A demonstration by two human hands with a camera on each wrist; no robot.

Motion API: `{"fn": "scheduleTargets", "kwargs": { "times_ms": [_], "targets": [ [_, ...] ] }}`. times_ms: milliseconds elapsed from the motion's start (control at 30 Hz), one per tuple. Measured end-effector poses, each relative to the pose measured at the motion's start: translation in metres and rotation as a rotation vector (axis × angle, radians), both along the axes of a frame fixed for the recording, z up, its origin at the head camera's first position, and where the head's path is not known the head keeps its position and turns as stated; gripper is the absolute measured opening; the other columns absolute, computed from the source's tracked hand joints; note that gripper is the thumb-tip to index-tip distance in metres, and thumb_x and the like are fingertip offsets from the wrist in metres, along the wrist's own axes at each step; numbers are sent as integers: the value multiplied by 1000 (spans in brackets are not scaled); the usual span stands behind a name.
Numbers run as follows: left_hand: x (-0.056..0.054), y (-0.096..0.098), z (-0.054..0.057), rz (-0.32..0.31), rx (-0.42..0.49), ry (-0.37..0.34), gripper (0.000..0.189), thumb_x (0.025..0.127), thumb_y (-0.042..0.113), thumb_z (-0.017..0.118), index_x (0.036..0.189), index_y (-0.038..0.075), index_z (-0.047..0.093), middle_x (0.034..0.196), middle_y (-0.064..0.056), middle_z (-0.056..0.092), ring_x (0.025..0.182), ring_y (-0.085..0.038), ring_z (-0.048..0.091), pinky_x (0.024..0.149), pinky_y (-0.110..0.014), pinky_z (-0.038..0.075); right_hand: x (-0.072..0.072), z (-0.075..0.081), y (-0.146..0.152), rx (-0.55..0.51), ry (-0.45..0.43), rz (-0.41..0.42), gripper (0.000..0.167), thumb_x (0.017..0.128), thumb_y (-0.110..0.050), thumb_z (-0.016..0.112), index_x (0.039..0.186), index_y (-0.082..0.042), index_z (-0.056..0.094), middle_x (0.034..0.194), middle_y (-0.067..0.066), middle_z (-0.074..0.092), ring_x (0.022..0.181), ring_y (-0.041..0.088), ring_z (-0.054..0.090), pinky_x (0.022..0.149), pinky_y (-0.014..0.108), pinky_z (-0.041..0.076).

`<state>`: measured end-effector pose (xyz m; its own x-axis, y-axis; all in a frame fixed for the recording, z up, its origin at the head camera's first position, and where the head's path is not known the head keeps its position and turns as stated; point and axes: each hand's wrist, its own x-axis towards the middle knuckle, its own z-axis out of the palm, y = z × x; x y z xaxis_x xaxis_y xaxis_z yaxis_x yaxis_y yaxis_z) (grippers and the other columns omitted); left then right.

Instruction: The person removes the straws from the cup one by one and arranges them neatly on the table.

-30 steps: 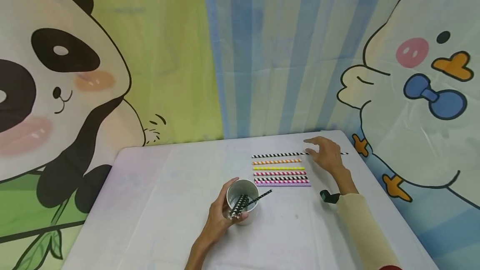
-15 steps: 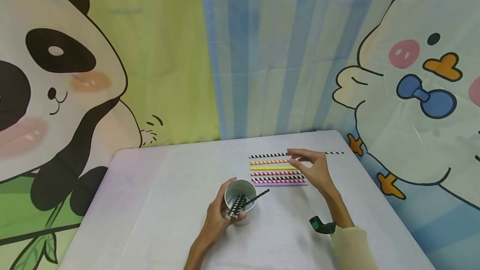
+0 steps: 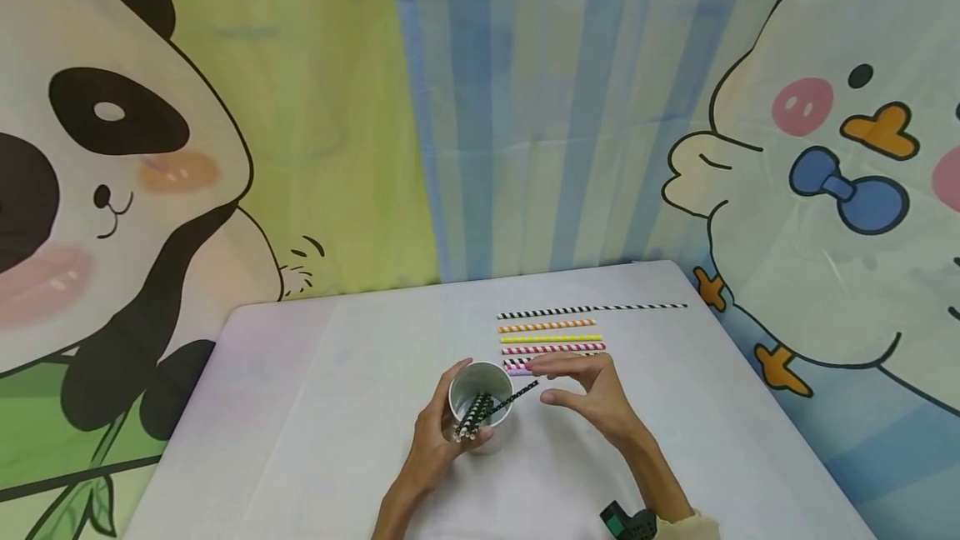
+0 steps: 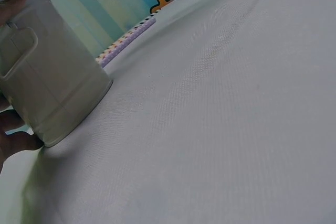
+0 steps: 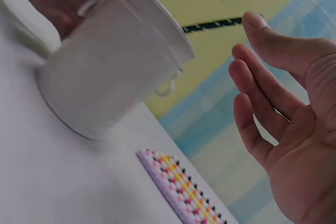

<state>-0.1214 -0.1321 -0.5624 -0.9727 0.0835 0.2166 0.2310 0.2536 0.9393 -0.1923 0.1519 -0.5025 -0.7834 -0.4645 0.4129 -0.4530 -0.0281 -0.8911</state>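
My left hand (image 3: 435, 432) grips a small white bucket (image 4: 58, 72) with side loops and holds it tilted, its base low over the table. Inside lie several black-and-white paper straws (image 3: 474, 417). One black straw (image 5: 215, 24) leans out over the rim to the right. Around its free end stand the thumb and fingers of my right hand (image 3: 588, 394), spread apart in the head view. In the right wrist view the thumb overlaps the straw's tip. Behind the right hand, a row of striped straws (image 3: 551, 339) in orange, yellow, red, black, pink and lilac lies partly hidden.
At the back of the white table (image 3: 322, 407), two black-and-white straws (image 3: 592, 308) lie end to end in a long line. A panda curtain (image 3: 217, 148) and a striped curtain (image 3: 525, 107) hang behind the table. A dark wrist camera (image 3: 628, 522) sits on the right wrist.
My right hand has come from the far black-and-white straws, back and left across the row, to the straw sticking out of the bucket. My left hand keeps holding the bucket in place.
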Motion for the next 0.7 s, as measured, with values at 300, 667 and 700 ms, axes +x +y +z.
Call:
{"fn": "scheduleTargets", "kwargs": {
  "times_ms": [300, 667, 700],
  "targets": [
    [-1, 1, 1, -5, 9, 2, 95, 87, 31, 89, 168, 38, 39, 153, -5, 65, 135, -34, 69, 115, -46, 56, 15, -16, -26, -191, -53, -27, 25, 88, 14, 80, 112, 10, 81, 117, 24, 81, 120, 18, 76, 108, 29, 59],
    [-1, 1, -1, -4, 15, 4, 96, 88, 31, 89, 169, 36, 38, 153, -7, 65, 137, -36, 68, 115, -53, 55, 19, -16, -36, -174, -53, -92, 21, 91, 8, 80, 112, 13, 78, 104, 19, 84, 100, 15, 80, 86, 30, 64],
    [-1, 1, -1, -3, 16, 10, 96, 88, 30, 89, 169, 36, 38, 153, -8, 65, 137, -37, 67, 115, -54, 55, 20, -15, -37, -171, -57, -105, 22, 92, 6, 81, 113, 13, 78, 102, 19, 84, 97, 15, 81, 86, 30, 64]
  ]
}}
